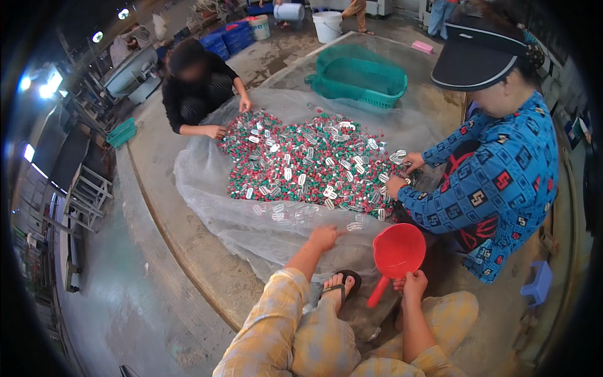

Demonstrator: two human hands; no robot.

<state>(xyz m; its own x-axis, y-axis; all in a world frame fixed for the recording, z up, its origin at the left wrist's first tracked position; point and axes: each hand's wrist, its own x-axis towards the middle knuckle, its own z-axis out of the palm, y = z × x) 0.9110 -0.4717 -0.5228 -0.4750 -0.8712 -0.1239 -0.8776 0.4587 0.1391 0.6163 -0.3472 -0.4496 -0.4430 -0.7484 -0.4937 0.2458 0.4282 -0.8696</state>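
Currently, my right hand [412, 284] is grasping the red scoop [400, 250], lower right of centre; I can't tell whether my left hand [325, 237] is pinching anything. Some pale pieces [278, 214] are lying apart, but most are sitting among red-and-green bits [242, 182] mid-frame: much seems undone.

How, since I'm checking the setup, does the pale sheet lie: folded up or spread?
Spread, though wrinkled: the pale sheet reaches out past the red-and-green pile.
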